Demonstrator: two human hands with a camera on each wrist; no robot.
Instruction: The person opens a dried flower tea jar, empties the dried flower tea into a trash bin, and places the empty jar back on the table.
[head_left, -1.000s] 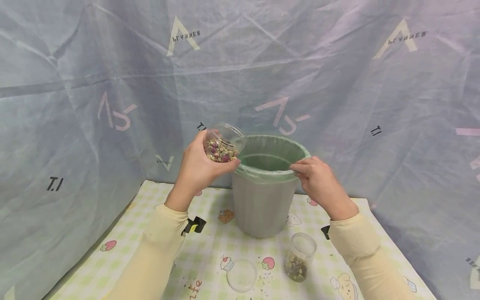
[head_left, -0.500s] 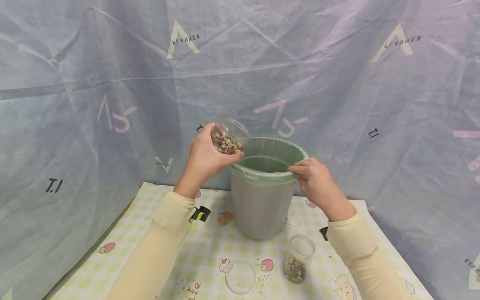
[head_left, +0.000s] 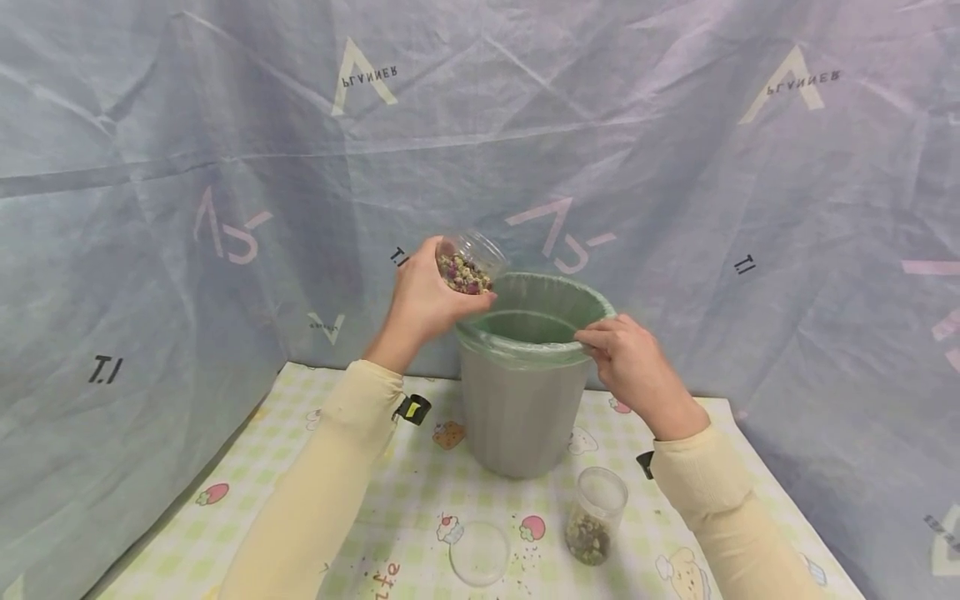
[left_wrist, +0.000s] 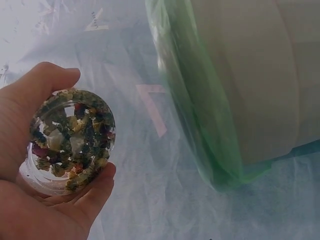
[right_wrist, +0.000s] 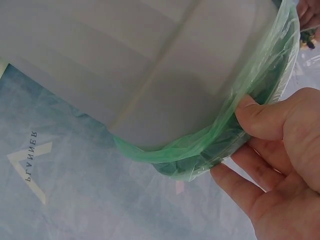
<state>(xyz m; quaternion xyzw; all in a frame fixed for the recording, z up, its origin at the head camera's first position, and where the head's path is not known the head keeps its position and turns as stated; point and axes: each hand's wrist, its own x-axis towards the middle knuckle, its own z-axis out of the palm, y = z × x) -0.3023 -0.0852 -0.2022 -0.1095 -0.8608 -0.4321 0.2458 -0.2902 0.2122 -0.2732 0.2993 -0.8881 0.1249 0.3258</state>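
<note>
My left hand grips a clear plastic jar, tilted to the right beside and above the bin's left rim. Dried flowers, yellowish and dark pink, lie inside the jar; the left wrist view looks at them through its round base. A grey trash can stands upright on the table, lined with a green bag folded over its rim. At the right of that rim, my right hand pinches the bag's edge between thumb and fingers, as the right wrist view also shows.
On the checked tablecloth, in front of the can, stands a second clear jar with dried bits in its lower part. A clear round lid lies left of it, among scattered crumbs. A grey-blue curtain hangs behind and at both sides.
My left hand has moved right and up with the tilted jar, bringing it closer over the bin's rim. The right hand has stayed at the bag's edge.
</note>
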